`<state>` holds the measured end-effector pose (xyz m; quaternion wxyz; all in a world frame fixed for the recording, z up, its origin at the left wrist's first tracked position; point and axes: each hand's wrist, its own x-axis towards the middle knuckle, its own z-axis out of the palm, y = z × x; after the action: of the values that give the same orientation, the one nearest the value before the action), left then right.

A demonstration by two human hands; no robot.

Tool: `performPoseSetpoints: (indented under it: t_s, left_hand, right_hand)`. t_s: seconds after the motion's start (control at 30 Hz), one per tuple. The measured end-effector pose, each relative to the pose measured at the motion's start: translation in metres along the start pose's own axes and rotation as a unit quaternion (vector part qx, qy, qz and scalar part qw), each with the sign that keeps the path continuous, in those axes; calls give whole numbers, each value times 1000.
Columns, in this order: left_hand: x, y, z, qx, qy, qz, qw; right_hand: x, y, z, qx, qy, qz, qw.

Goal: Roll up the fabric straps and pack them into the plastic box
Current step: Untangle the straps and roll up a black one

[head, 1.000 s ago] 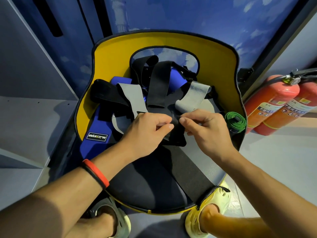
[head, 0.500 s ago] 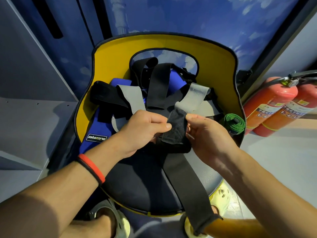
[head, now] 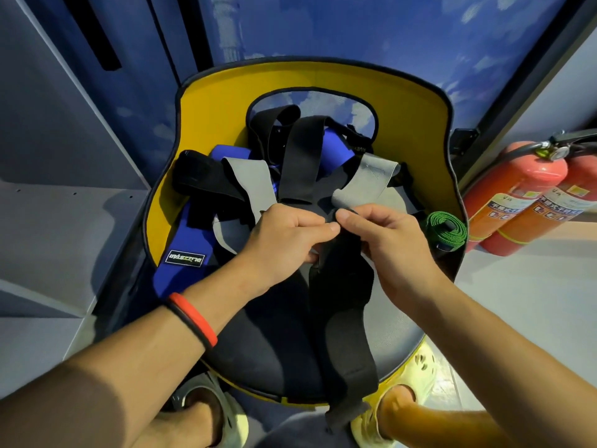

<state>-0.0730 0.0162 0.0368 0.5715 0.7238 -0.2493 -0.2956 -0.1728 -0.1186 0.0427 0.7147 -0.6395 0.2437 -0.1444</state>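
My left hand (head: 284, 240) and right hand (head: 387, 244) met at the centre of the frame. Both pinched the upper end of a wide black fabric strap (head: 342, 318) between thumb and forefinger, and my other fingers (head: 371, 221) were curled in behind. Whether that end was rolled I could not tell. The strap ran down from my hands across the black padded chair seat (head: 268, 350) and hung over its front edge at the bottom of the frame. Above my hands, against the yellow chair back (head: 323, 79), lay a loose heap of straps (head: 300, 156) in grey, blue and black, all overlapping. A rolled green strap (head: 447, 229) sat at the right edge of the seat, just beside my right hand. Two red fire extinguishers (head: 517, 195) stood at the right of the frame. A red wristband (head: 193, 318) circled my left wrist.
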Motion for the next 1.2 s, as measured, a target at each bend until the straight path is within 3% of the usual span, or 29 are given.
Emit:
performPoseSetpoints:
  t_s: [0.13,0.23,0.33,0.4,0.47,0.53,0.57,0.63,0.7,0.77,0.83,0.9,0.97,1.03,1.13,1.2]
  left_hand:
    - [-3,6,-3,-6,-19,26,999]
    - [-4,10,-6,-25,-40,21,999]
    - [-4,12,-10,-80,-70,-7,994]
    - [-3,11,-8,-60,-38,-28,997]
    - [0,6,-5,-49,24,-63,997]
    - [6,1,-6,-95,112,-109,983]
    - [9,-1,-8,-117,152,-126,973]
    - [14,-1,-6,-148,197,-138,959]
    - [16,2,0,-154,195,-134,959]
    - [16,7,8,-138,164,-123,969]
    - [14,9,11,-101,116,-98,983]
    - [13,8,10,-47,103,-68,991]
    - [15,5,4,-15,136,-47,990]
    - [18,1,-4,-19,129,-79,988]
    - [12,-4,-12,-69,-26,-213,974]
    - [5,-7,-14,-71,-147,-248,955]
  right_hand:
    - [8,-5,-7,75,-52,112,990]
    - [10,-8,-11,195,-135,226,945]
    - [8,-10,-10,222,-184,198,937]
    - [8,-4,-8,156,-135,141,968]
    - [10,12,-7,5,-17,68,997]
    - [7,29,-6,-162,97,-19,982]
    - [2,37,-5,-217,109,-65,968]
    - [-10,50,2,-266,44,-110,957]
    - [-15,57,9,-295,-23,-76,952]
    - [-11,60,13,-298,-3,-82,951]
    - [-2,57,13,-249,39,-100,963]
    - [10,49,9,-111,41,-35,992]
    - [18,39,4,59,-16,70,996]
    - [23,31,-2,162,-61,113,978]
    - [34,31,-11,210,-60,106,970]
    - [40,33,-15,203,-50,93,973]
